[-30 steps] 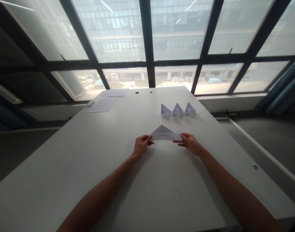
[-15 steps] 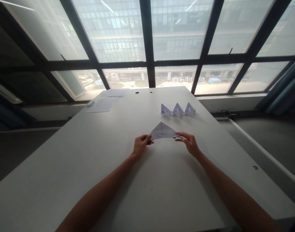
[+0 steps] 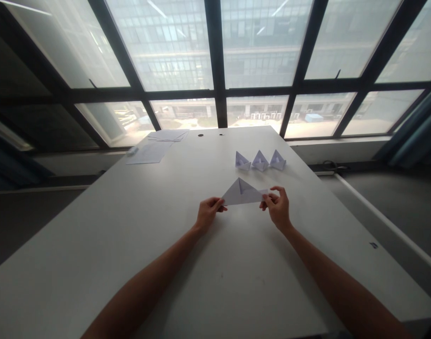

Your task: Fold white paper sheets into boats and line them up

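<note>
A folded sheet of white paper (image 3: pixel 238 193), triangular with its point away from me, is held up between my two hands over the table. My left hand (image 3: pixel 209 211) pinches its left corner between thumb and fingers. At the opposite corner my right hand (image 3: pixel 277 206) grips the paper, with the index finger raised and bent off it. A flap shows at the middle and right of the sheet. Beyond it three folded paper boats stand in a row: a left boat (image 3: pixel 242 162), a middle boat (image 3: pixel 260 161) and a right boat (image 3: pixel 278 161).
Flat paper sheets (image 3: pixel 150 153) lie at the far left of the white table (image 3: pixel 187 292). Two small round holes are near its far edge. A small dark mark (image 3: pixel 373 245) shows near the right edge. Large windows (image 3: pixel 258 47) rise behind the table.
My right index finger has lifted off the paper and the right-hand corner now shows as a loose strip. A flap at the sheet's middle has opened slightly. Both hands moved slightly right.
</note>
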The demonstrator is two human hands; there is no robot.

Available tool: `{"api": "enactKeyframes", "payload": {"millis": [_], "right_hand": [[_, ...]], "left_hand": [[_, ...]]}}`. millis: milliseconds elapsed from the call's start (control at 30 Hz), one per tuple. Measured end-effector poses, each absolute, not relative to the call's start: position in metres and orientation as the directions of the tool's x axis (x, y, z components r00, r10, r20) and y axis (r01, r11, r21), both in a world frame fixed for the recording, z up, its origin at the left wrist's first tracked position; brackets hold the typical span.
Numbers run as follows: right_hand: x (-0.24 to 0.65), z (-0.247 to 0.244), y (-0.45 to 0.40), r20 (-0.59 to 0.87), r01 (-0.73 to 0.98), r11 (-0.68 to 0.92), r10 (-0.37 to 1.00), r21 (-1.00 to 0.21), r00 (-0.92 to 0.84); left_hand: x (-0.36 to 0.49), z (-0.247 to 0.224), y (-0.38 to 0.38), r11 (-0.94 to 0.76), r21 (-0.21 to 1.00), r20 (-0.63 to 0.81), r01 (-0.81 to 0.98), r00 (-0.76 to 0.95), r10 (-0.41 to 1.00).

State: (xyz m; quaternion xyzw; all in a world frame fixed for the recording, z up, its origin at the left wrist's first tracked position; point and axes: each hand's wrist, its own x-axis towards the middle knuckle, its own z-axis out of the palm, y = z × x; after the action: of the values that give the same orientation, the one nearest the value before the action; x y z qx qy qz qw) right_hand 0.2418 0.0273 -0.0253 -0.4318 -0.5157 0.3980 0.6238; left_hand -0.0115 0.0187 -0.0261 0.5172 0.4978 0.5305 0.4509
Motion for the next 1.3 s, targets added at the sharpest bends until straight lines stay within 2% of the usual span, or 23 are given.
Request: {"api": "enactKeyframes", "payload": {"millis": [167,367,467,633,700,767,833,900,1033,1100,1167,1233,1300], "right_hand": [[0.240,-0.026,0.026,0.324,-0.014,0.331,0.929,-0.943,0.177],[0.243,-0.030,0.031,0.383,0.156,0.364,0.918,-0.918,0.108],[0.246,-0.033,0.034,0.362,0.123,0.350,0.926,-0.929,0.103],[0.253,-0.036,0.039,0.233,0.042,0.230,0.969,-0.972,0.081],[0.254,-0.037,0.041,0.252,0.067,0.248,0.965,-0.967,0.068],[0.256,-0.039,0.042,0.300,0.169,0.287,0.953,-0.943,0.052],[0.258,-0.042,0.043,0.330,0.343,0.298,0.943,-0.891,0.037],[0.259,-0.044,0.042,0.316,0.544,0.266,0.949,-0.796,0.000],[0.258,-0.039,0.040,0.237,0.863,0.216,0.965,-0.456,-0.117],[0.256,-0.034,0.037,0.219,0.933,0.217,0.963,-0.287,-0.157],[0.253,-0.030,0.034,0.247,0.958,0.230,0.951,-0.170,-0.185],[0.251,-0.029,0.031,0.296,0.966,0.233,0.936,-0.112,-0.191],[0.250,-0.030,0.030,0.307,0.964,0.239,0.932,-0.113,-0.195]], "left_hand": [[-0.011,-0.025,0.018,-0.130,0.990,0.134,0.053,-0.090,0.987],[-0.012,-0.026,0.019,-0.150,0.988,0.154,0.048,-0.106,0.982],[-0.012,-0.027,0.020,-0.140,0.989,0.144,0.047,-0.099,0.985],[-0.015,-0.025,0.022,-0.185,0.963,0.204,0.194,-0.084,0.975],[-0.016,-0.026,0.023,-0.162,0.952,0.185,0.260,-0.064,0.981],[-0.017,-0.030,0.025,-0.157,0.932,0.177,0.327,-0.033,0.984],[-0.017,-0.035,0.025,-0.184,0.884,0.201,0.430,0.008,0.980],[-0.017,-0.038,0.024,-0.246,0.781,0.239,0.573,0.089,0.967],[-0.018,-0.030,0.016,-0.484,0.418,0.230,0.769,0.426,0.875],[-0.019,-0.022,0.012,-0.543,0.251,0.174,0.802,0.514,0.840],[-0.020,-0.015,0.009,-0.549,0.128,0.157,0.826,0.530,0.833],[-0.020,-0.011,0.008,-0.547,0.078,0.189,0.833,0.527,0.829],[-0.019,-0.008,0.010,-0.542,0.108,0.251,0.833,0.505,0.826]]}}
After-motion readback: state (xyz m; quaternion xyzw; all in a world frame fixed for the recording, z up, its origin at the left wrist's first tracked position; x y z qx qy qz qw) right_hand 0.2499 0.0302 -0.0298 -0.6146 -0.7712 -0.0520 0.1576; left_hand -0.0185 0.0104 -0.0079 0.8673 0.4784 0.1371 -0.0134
